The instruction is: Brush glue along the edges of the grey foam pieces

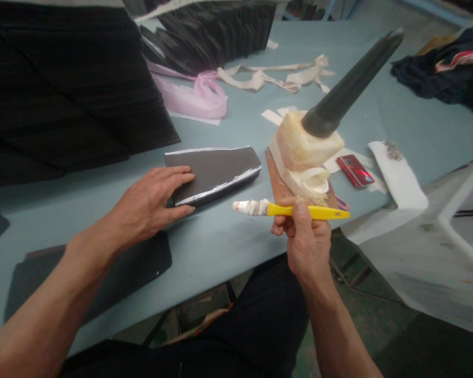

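- A dark-grey, tapering stack of flat sheet pieces (216,169) lies flat on the pale blue-green tabletop (220,239), its wider end to the left, narrow end to the right; white coating lines both long edges, ragged along the near one.
- A yellow-handled brush (319,212), its head caked in whitish paste, is held nearly level above the tabletop, tip pointing left, apart from the stack.

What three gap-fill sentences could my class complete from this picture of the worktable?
1. The right hand holds a brush with a ____ handle.
2. The left hand touches a dark stack whose two long edges are streaked with the colour ____.
3. The small shiny case beside the cream-coloured container is mainly ____.

Missing words: yellow; white; red.
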Tool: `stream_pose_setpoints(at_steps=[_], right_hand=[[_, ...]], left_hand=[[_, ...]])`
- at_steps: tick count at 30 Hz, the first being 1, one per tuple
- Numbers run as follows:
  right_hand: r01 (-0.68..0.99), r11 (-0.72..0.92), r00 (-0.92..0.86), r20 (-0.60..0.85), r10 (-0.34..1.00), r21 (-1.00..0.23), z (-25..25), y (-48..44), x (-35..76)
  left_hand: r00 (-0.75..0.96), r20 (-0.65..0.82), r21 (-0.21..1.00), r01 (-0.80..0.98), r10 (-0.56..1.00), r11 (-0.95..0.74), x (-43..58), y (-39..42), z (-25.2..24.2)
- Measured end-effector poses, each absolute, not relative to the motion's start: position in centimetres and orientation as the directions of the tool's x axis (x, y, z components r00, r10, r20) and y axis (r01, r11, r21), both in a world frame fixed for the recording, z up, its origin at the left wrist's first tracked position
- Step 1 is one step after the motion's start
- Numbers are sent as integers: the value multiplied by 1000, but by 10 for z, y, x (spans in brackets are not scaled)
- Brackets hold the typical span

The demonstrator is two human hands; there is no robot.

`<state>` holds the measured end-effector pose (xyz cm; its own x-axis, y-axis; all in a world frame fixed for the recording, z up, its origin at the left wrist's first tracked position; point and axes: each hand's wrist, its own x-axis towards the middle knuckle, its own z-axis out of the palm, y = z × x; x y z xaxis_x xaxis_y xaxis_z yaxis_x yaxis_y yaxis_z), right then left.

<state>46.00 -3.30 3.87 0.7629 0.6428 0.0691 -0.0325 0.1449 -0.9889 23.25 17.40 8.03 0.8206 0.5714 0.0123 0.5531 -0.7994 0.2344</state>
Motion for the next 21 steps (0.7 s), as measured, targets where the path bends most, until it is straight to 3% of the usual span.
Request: stream_pose_setpoints(at_steps=[21], right_hand=[[-168,189,725,8,689,-967,28,-14,454]], left_hand=[[836,65,225,520,545,-824,237,180,84]])
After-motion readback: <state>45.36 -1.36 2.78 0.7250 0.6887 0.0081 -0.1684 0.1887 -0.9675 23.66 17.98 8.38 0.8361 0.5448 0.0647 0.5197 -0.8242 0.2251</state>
